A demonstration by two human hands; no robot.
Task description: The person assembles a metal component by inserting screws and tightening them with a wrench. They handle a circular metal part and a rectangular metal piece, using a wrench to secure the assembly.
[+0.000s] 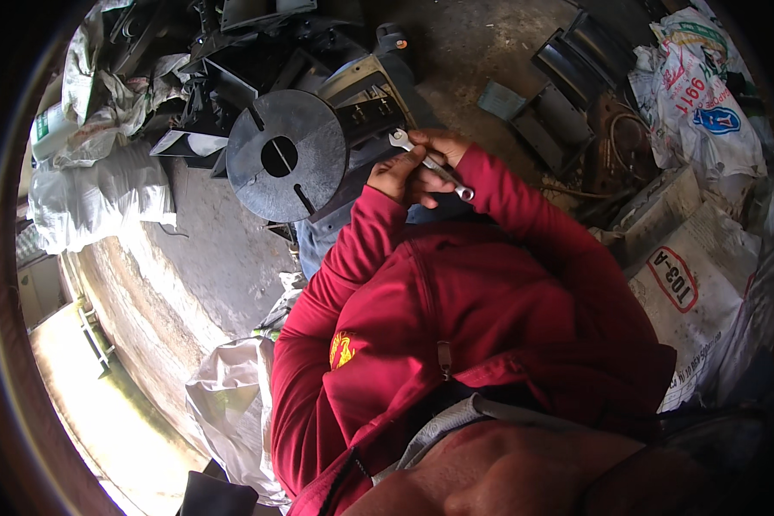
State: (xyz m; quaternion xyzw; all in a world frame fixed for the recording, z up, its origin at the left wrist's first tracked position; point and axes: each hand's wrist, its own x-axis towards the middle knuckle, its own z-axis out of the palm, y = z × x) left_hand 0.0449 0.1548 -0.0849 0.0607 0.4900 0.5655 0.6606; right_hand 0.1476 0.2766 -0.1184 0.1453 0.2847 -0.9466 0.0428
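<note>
A silver combination wrench (443, 172) lies slantwise across my two hands in front of my chest. Its open jaw points up and left, its ring end down and right. My left hand (394, 178) is closed on it, with the thumb pressed on the shank and the fingers curled beneath. My right hand (445, 144) meets it from the other side, fingers bent near the jaw and partly hidden behind the tool. Just left of my hands is a round grey metal disc (320, 138) with a central hole and narrow slots.
Dark metal parts (232, 77) crowd the far left, beside a tan angular frame (387, 77). Black curved pieces (580, 56) and a metal box section (552, 127) lie at right. White printed sacks (705, 112) line the right side; clear plastic wrap (103, 202) hangs at left.
</note>
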